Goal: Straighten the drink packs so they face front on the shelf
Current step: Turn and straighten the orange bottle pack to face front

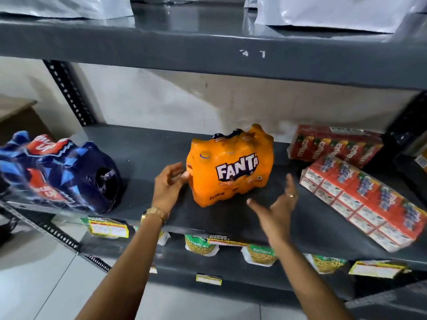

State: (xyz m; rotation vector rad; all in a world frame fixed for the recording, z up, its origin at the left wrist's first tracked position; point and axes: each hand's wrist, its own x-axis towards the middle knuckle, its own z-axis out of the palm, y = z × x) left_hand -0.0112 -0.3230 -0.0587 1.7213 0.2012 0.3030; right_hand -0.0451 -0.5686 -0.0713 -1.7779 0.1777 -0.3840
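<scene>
An orange Fanta pack point(231, 167) stands in the middle of the dark grey shelf point(147, 153), its logo facing forward and slightly turned. My left hand point(168, 185) is open at the pack's left side, fingertips at or just touching the wrap. My right hand point(277, 204) hovers open, palm up, in front of the pack's right corner, apart from it. A dark blue Thums Up pack point(64, 174) lies tilted at the left end. At the right, one red Maaza carton pack point(335, 144) sits askew at the back, and a second red carton pack point(365, 199) lies diagonally.
The upper shelf point(208, 56) overhangs close above, bearing white bags point(335, 12). Below, snack packets point(201, 245) and yellow price tags point(209, 279) line the lower shelf. A perforated metal upright point(69, 93) stands at back left. Tiled floor lies below.
</scene>
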